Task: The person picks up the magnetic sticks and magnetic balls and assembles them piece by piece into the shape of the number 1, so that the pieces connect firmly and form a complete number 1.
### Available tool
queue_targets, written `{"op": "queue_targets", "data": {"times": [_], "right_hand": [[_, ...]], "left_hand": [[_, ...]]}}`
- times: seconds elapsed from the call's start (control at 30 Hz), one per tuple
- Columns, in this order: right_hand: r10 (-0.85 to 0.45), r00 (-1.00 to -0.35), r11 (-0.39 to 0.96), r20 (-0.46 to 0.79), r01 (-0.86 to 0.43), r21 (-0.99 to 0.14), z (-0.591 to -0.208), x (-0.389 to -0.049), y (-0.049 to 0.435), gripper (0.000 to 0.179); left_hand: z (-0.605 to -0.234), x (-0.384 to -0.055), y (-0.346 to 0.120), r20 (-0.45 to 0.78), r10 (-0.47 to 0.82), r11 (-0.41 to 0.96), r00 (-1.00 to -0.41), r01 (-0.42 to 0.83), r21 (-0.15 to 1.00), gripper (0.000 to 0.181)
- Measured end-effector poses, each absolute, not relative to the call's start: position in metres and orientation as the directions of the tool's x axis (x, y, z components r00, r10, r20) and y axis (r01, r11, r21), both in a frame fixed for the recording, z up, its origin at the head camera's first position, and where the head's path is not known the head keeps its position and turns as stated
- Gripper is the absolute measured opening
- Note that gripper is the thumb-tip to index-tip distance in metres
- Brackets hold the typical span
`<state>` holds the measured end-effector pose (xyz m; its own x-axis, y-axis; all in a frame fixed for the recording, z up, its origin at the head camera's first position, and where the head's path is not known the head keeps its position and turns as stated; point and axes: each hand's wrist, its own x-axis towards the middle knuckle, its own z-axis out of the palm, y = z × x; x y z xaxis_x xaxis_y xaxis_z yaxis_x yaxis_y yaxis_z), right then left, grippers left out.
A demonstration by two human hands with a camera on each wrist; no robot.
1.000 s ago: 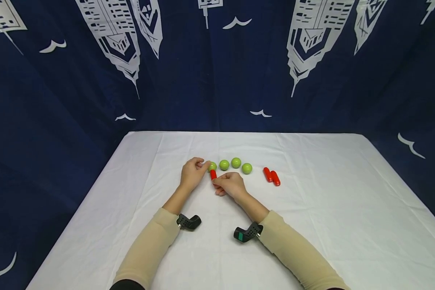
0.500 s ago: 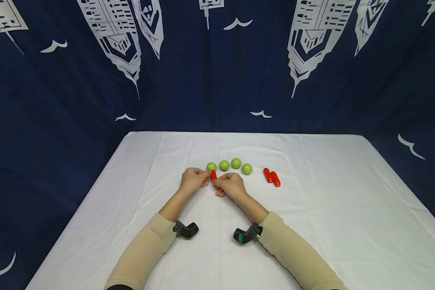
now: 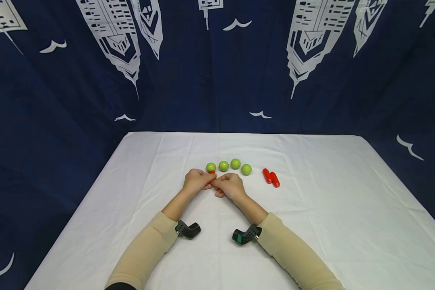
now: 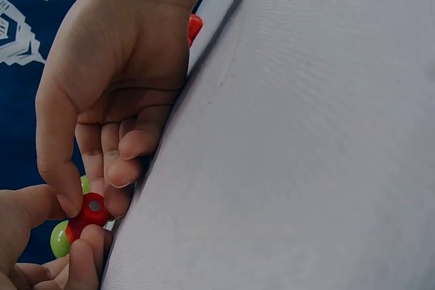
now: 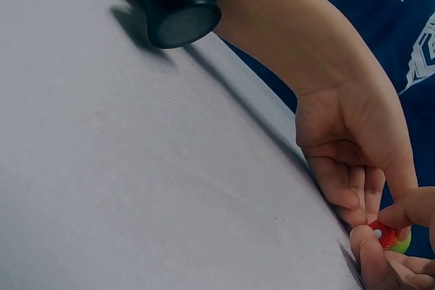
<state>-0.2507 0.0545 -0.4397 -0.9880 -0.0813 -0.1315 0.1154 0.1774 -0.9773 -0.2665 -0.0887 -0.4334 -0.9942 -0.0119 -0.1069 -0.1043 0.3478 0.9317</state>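
A short red magnetic rod (image 3: pixel 212 172) shows only its far tip between the hands in the head view. Its round end carries a grey metal disc, facing the camera on the red rod (image 4: pixel 88 216) in the left wrist view. My left hand (image 3: pixel 197 181) pinches it from the left, thumb and fingertips around it. From the right, my right hand (image 3: pixel 232 186) pinches the same rod, the fingertips of both hands meeting. Right at the rod's far tip sits a glossy green ball (image 3: pixel 211 167); it peeks out behind the rod in both wrist views.
More green balls stand in an uneven row rightward, the nearest green ball (image 3: pixel 223 166) beside the first. Farther right lie two red rods, the left red rod (image 3: pixel 267 176) and the right red rod (image 3: pixel 274 179). A white cloth (image 3: pixel 330 225) covers the table; a blue curtain (image 3: pixel 217 80) hangs behind.
My left hand has moved from the leftmost green ball back toward me, then rightward onto the red rod, covering most of it. My right hand stays in place, holding the rod.
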Motion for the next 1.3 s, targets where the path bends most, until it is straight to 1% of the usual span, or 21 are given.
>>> {"op": "queue_targets", "data": {"times": [0.3, 0.43, 0.6, 0.77, 0.93, 1.07, 1.23, 1.3], "right_hand": [[-0.067, -0.992, 0.182, -0.11, 0.096, -0.979, -0.441, -0.25, 0.053, 0.017], [-0.061, -0.993, 0.187, -0.106, 0.093, -0.978, -0.441, -0.25, 0.053, 0.017], [-0.07, -0.989, 0.181, -0.129, 0.114, -0.977, -0.439, -0.25, 0.053, 0.015], [-0.121, -0.981, 0.164, -0.15, 0.129, -0.978, -0.435, -0.25, 0.057, 0.016], [-0.198, -0.972, 0.168, -0.124, 0.091, -0.982, -0.431, -0.252, 0.063, 0.016], [-0.222, -0.966, 0.21, -0.133, 0.086, -0.974, -0.422, -0.255, 0.068, 0.019], [-0.243, -0.961, 0.269, -0.133, 0.064, -0.961, -0.412, -0.262, 0.075, 0.024], [-0.245, -0.961, 0.276, -0.128, 0.057, -0.96, -0.413, -0.267, 0.077, 0.025]], "left_hand": [[-0.439, -0.269, -0.087, -0.076, -0.024, 0.363, -0.997, -0.079, 0.928, 0.021], [-0.441, -0.27, -0.088, -0.075, -0.016, 0.342, -0.997, -0.076, 0.937, 0.021], [-0.441, -0.27, -0.09, -0.085, -0.002, 0.298, -0.996, -0.082, 0.951, 0.02], [-0.44, -0.27, -0.091, -0.098, 0.0, 0.294, -0.995, -0.094, 0.951, 0.021], [-0.44, -0.27, -0.091, -0.12, 0.005, 0.268, -0.993, -0.114, 0.957, 0.02], [-0.44, -0.27, -0.092, -0.127, 0.017, 0.243, -0.992, -0.119, 0.963, 0.02], [-0.44, -0.271, -0.092, -0.127, 0.017, 0.247, -0.992, -0.119, 0.962, 0.02], [-0.44, -0.271, -0.091, -0.13, 0.016, 0.246, -0.991, -0.123, 0.961, 0.02]]}}
